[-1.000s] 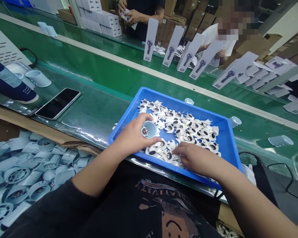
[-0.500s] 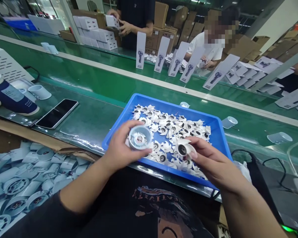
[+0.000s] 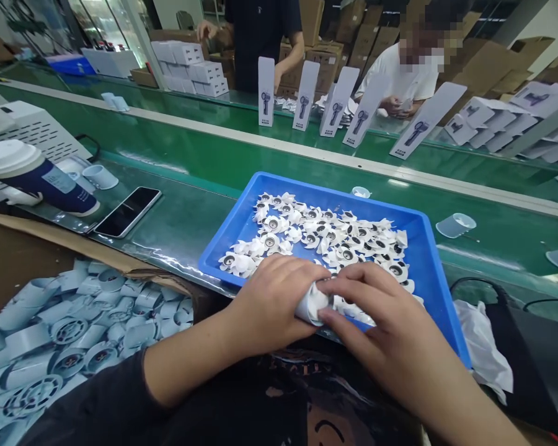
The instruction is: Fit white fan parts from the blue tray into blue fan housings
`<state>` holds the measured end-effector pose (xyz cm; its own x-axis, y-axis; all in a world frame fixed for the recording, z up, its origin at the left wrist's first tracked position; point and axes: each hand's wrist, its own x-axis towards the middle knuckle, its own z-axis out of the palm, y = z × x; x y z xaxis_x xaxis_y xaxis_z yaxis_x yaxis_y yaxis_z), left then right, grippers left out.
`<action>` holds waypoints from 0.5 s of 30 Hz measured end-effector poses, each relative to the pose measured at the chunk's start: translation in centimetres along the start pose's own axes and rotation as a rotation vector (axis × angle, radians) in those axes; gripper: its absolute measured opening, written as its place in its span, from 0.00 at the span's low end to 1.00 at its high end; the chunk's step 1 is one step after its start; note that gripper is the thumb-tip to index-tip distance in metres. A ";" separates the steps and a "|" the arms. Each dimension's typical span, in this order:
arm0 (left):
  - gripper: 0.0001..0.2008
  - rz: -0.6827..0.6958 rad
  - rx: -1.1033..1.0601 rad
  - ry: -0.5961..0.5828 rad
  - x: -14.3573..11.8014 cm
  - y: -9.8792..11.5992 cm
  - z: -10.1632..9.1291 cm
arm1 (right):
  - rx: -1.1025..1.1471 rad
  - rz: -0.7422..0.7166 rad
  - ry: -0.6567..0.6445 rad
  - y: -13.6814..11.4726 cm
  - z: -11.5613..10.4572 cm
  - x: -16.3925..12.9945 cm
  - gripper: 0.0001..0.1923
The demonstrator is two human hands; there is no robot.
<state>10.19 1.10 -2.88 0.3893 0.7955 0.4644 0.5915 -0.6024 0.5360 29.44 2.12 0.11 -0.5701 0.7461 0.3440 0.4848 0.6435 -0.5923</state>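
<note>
My left hand [image 3: 279, 303] is wrapped round a light blue round fan housing [image 3: 304, 310], tilted with its opening toward my right hand. With thumb and fingers, my right hand [image 3: 372, 310] grips a white fan blade [image 3: 318, 300] at that opening. The blade sits at least partly inside the housing; how deep, I cannot tell. Both hands are over the near edge of a blue tray [image 3: 227, 223], where many white fan blades [image 3: 348, 254] with dark hubs lie loose.
A carton of light blue housings [image 3: 88, 334] stands at lower left. Beside the tray lie a phone [image 3: 128, 212] and a dark blue cup [image 3: 51, 183]. Loose housings [image 3: 456, 225] sit on the green belt [image 3: 190, 145]. Printed boxes [image 3: 266, 93] and two people are across it.
My hands have come together, lower and nearer my body. The fan blade in my right hand has moved left from above the tray to the housing's opening, and the housing has been tilted.
</note>
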 end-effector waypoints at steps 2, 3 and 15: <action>0.12 0.056 0.029 0.025 0.1 0.2 0.3 | -0.082 -0.042 0.047 -0.3 0.5 0.5 0.04; 0.12 0.078 0.044 0.055 0.1 0.3 0.4 | -0.094 -0.051 0.064 -0.3 0.9 0.8 0.02; 0.26 -0.043 0.117 0.108 1.4 -2.7 -1.7 | 0.136 -0.150 -0.077 3.8 -3.0 -3.8 0.11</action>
<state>7.99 3.75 -2.49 0.2878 0.8047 0.5193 0.6868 -0.5513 0.4737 35.43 2.22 -1.25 -0.6809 0.6250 0.3818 0.2994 0.7133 -0.6337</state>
